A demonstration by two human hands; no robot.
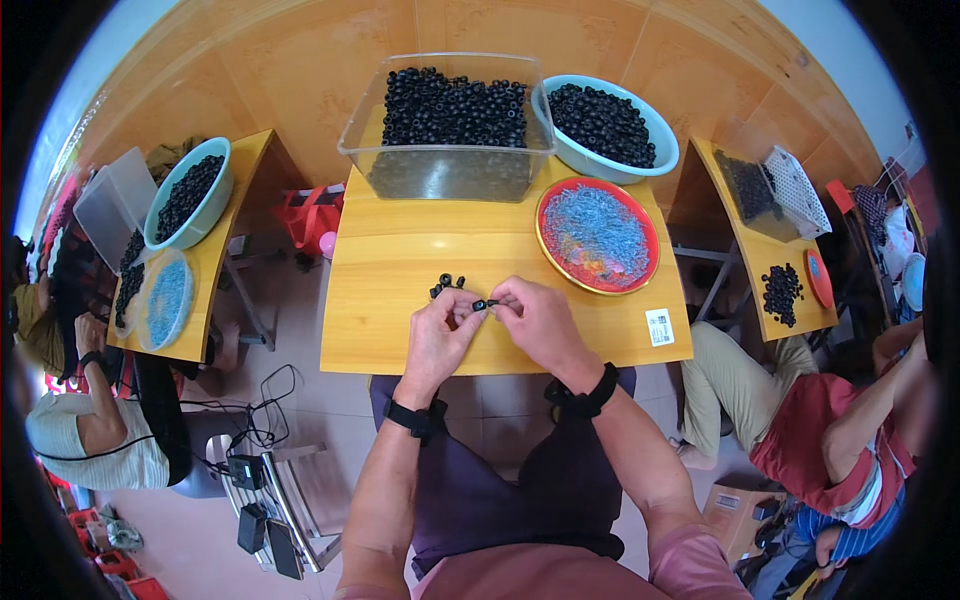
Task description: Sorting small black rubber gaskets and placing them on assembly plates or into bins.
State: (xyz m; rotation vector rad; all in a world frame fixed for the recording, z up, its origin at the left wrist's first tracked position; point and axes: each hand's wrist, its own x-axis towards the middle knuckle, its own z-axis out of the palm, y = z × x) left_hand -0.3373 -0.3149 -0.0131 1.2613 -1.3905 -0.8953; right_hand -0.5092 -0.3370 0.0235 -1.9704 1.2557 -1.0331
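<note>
Tabletop [400,235] | left hand [437,338], right hand [548,325] near front edge [350,370], pinching black piece [480,305]

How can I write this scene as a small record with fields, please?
left hand: holding a small black part
right hand: at that part's right end, exact grip unclear
beside left hand: a few loose parts on the table
back: clear bin, teal bowl, both holding many black parts
right side: red plate with blue pieces; white label nearer the front

Pieces [446,280] lie left of the plate [553,247], before the bin [450,176]
</note>
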